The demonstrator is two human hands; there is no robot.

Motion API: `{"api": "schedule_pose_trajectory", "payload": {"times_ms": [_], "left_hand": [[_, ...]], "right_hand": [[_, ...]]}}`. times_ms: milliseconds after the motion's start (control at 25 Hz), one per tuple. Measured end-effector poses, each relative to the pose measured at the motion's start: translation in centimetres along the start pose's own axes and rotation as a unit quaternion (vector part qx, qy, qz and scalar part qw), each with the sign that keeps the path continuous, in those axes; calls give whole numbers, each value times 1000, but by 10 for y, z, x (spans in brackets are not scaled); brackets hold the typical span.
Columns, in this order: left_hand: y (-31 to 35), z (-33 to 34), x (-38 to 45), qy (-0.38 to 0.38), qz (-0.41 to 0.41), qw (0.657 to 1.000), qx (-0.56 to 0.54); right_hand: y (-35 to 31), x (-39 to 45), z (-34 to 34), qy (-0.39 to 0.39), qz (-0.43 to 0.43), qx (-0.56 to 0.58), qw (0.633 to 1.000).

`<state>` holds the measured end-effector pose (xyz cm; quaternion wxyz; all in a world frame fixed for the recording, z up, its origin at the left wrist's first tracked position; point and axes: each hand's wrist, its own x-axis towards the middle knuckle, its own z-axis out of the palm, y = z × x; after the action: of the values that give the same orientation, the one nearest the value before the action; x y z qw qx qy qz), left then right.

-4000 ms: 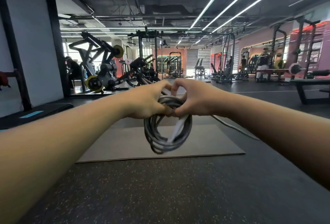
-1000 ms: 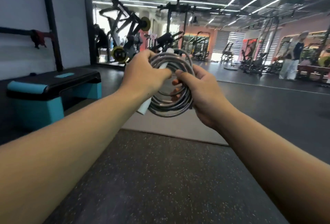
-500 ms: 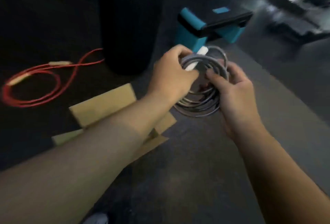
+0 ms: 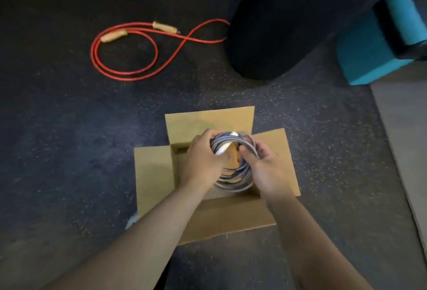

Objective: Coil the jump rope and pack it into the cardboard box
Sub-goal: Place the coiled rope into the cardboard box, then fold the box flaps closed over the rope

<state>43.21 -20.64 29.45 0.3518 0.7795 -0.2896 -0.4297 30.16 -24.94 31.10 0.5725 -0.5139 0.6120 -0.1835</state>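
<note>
The grey jump rope (image 4: pixel 235 180) is wound into a tight coil with a white handle (image 4: pixel 223 148) tucked across it. My left hand (image 4: pixel 203 160) grips the coil's left side and my right hand (image 4: pixel 265 167) grips its right side. I hold the coil directly over the opening of the cardboard box (image 4: pixel 154 174), which sits on the dark floor with its four flaps spread outward. The box's inside is mostly hidden by my hands and the coil.
A red jump rope (image 4: pixel 129 49) with cork handles lies loose on the floor at the far left. A tall black cylinder (image 4: pixel 277 23) stands beyond the box. A teal step platform (image 4: pixel 374 53) is at the upper right, a grey mat (image 4: pixel 406 139) along the right edge.
My view swung from the gym hall down to the floor. Both hands carried the coil from in front of me to above the open box.
</note>
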Motion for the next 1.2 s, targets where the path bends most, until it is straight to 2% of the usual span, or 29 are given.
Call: {"api": "schedule_pose_trajectory", "payload": {"times_ms": [320,440,560,680,800,880,960,1040,1080,1160,1200], "left_hand": [[-180,101,83,64,-176,982,-10],[-235,144,105,82,-201,976,34],[-261,165,125,104,-193,974,56],[-266,168,139,104,-187,972,100],[-249,151,132,56,-201,969,130],[-227,126,116,52,-185,971,146],[-195,88,93,76,-167,971,153],[-168,46,70,132,-144,964,178],[-156,25,59,169,-131,955,207],[-149,-9,43,248,-137,925,254],[-152,-23,39,275,-175,909,260]], "right_hand": [[173,128,55,-106,128,-97,981],[233,167,69,-117,123,-169,971],[272,194,81,-88,73,-227,967],[273,197,87,-94,38,-311,945],[250,192,83,-148,46,-396,905],[217,183,72,-173,90,-362,911],[178,171,45,-166,97,-314,930],[146,155,9,-118,41,-328,936],[135,147,-13,-79,0,-363,928],[124,137,-55,19,-47,-448,893],[122,134,-72,60,-31,-478,876]]}}
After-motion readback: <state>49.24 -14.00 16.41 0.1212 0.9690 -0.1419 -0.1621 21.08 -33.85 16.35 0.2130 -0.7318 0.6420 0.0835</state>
